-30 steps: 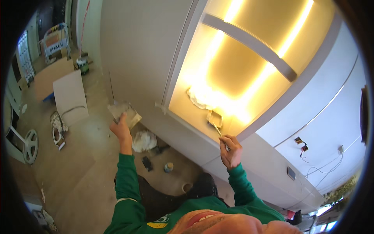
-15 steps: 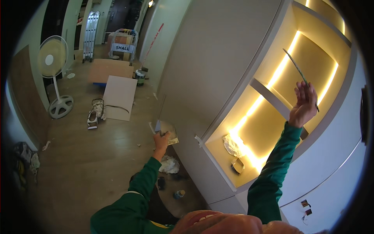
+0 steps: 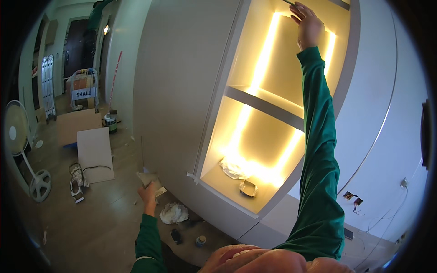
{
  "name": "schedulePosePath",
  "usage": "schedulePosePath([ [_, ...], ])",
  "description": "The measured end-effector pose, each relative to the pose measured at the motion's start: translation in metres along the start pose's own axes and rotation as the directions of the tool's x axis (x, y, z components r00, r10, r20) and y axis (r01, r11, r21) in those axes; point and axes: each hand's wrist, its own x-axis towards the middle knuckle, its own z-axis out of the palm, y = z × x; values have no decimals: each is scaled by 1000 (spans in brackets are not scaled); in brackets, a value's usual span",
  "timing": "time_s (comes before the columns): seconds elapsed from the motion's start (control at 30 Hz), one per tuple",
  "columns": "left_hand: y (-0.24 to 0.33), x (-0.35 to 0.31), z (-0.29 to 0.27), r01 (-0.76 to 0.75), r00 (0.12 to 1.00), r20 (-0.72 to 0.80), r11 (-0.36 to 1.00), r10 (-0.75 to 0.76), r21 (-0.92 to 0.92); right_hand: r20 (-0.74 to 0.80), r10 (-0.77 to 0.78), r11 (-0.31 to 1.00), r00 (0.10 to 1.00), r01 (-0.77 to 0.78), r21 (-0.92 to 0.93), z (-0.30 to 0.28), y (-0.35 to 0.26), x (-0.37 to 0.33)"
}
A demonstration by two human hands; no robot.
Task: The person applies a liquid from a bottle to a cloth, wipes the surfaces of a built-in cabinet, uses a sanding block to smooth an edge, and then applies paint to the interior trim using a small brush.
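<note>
The right hand [image 3: 308, 25] is raised high, at the top of the upper compartment of the lit niche [image 3: 268, 102] in the white wall unit. Its fingers [image 3: 298, 13] are curled together around a thin dark tool [image 3: 287, 2], perhaps a brush or blade handle, of which only a short stub shows before the picture's upper edge cuts it off. The tool's long axis seems to run up and to the left from the knuckles, toward the niche's top inner edge, so the working end lies above and left of the fingers, out of sight.

The left hand [image 3: 148, 193] is far lower, down by the cabinet's left corner, and well apart from the right. Its fingers are closed on a crumpled piece of paper or card [image 3: 151, 179], held tilted above the floor [image 3: 91, 218].

Of the 2 hands, only the right is anywhere near the upper compartment; the dividing shelf [image 3: 264, 105] lies well below it.
</note>
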Motion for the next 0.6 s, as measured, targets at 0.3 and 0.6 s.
schedulePosePath([
  [0.3, -23, 17, 16, 44, 998, -52, 997, -41, 68, 95, -239, 957, 966, 251, -147, 18, 24, 86],
  [0.6, -14, 10, 26, 21, 998, -61, 999, -19, 28, 155, -386, 907, 910, 405, -120, 19, 49, 102],
])
